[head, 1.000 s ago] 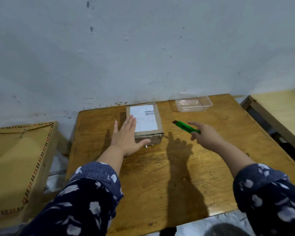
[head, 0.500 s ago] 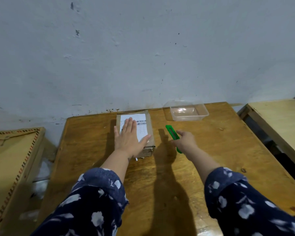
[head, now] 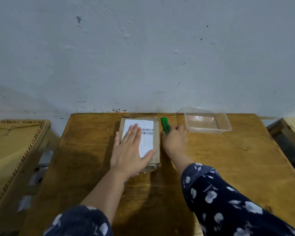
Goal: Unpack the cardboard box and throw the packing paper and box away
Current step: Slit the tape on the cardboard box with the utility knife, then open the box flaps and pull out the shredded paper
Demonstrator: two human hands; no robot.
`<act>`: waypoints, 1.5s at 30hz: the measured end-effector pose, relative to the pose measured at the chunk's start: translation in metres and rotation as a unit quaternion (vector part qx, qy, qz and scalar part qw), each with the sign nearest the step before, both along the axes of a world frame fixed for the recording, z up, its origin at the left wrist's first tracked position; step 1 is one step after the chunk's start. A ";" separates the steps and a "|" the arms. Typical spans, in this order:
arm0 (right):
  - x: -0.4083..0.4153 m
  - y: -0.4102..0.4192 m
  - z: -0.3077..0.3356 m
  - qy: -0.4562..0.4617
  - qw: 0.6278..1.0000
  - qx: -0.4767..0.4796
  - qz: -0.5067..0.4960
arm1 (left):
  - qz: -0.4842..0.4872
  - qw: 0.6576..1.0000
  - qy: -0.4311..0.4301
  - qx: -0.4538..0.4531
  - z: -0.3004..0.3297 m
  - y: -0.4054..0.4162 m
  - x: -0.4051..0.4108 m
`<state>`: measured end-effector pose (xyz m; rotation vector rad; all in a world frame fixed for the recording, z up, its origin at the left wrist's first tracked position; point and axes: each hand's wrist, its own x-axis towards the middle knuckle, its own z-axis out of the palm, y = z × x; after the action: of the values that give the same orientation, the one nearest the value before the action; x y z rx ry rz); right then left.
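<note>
A small brown cardboard box [head: 156,140] with a white shipping label lies flat on the wooden table [head: 220,164], near the wall. My left hand [head: 131,150] rests flat on top of the box, fingers spread, pressing on the label. My right hand [head: 174,142] grips a green utility knife [head: 165,125] just beside the box's right edge, the knife pointing away from me toward the wall. The box is closed; its contents are hidden.
A clear plastic container [head: 207,121] sits empty at the table's far right, close to my right hand. A large tan box with striped edging [head: 12,154] stands left of the table. Another wooden surface [head: 293,130] is at the right edge.
My right hand has brought the green knife in from the right to the box's right edge. My left hand has slid from beside the box onto its top.
</note>
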<state>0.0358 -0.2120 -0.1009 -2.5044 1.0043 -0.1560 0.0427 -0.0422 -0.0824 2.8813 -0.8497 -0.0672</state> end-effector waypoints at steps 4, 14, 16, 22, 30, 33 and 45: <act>0.022 0.006 0.024 -0.153 0.976 0.134 0.076 | 0.000 1.000 0.004 -0.003 -0.002 0.000 0.000; -0.006 0.013 0.031 -0.103 0.955 0.248 0.127 | -0.033 0.989 0.055 0.132 0.021 0.024 0.032; -0.024 0.025 0.028 -0.121 0.956 0.242 0.113 | -0.031 0.986 0.065 0.147 0.024 0.026 0.032; -0.071 0.069 0.019 -0.181 0.958 0.219 0.022 | -0.046 0.991 0.067 0.107 0.020 0.041 0.017; -0.115 0.126 0.013 -0.187 0.966 0.168 -0.055 | -0.032 0.998 0.058 0.004 0.014 0.096 -0.005; -0.130 0.138 0.012 -0.167 0.968 0.187 -0.020 | 0.011 0.992 0.079 -0.095 0.005 0.125 -0.021; -0.120 0.139 0.049 -0.256 0.954 0.156 -0.015 | 0.085 0.949 0.133 -0.272 0.022 0.138 -0.030</act>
<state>-0.0838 -0.0733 -0.0519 -2.0076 0.7756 -0.5763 0.0130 0.0955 -0.0609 2.3423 -0.4729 -0.1694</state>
